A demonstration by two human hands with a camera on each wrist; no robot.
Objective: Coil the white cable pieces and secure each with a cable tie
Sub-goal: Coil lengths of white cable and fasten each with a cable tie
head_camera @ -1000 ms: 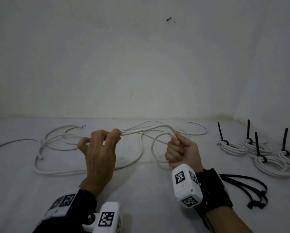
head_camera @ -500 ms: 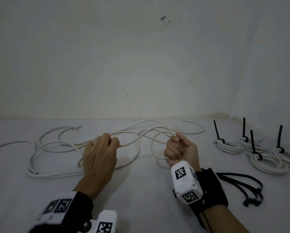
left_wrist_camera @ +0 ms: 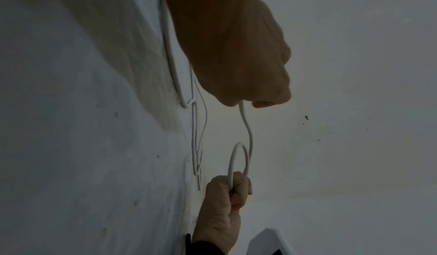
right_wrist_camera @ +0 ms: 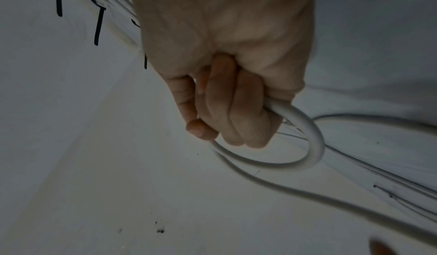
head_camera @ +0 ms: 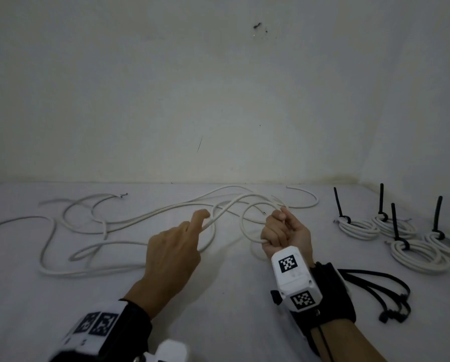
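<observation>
So my right hand [head_camera: 286,235] has its fingers [right_wrist_camera: 227,107] curled tight round a small loop of the cable [head_camera: 247,220], thumb pressed on top, fist sitting upright with the wrist low near the table [head_camera: 231,309]. The loop sticks out to the left of the fist and from the right wrist view I can see two strands coming out under the thumb tip. My left hand [head_camera: 174,257] is palm down, knuckles up, pinching the same cable between thumb and forefinger a bit left of the fist, so the run between the two hands hangs in a loose S just above the table. From the left wrist view the pinch is clear enough, but the other left fingers are tucked under and I can't tell how they lie. The rest of the cable sprawls over the table to the left and back, tangled with other loose cables [head_camera: 75,223], and honestly I can't sort out which strand belongs to which piece. One bare end shows right beside my right thumb. Over on the right there are four finished coils [head_camera: 359,227], each with a black tie [head_camera: 339,205] tail standing up; the far right one is partly cut off by the frame. Spare ties [head_camera: 383,291] lie in a bunch just right of my right wrist, partly behind the strap.
</observation>
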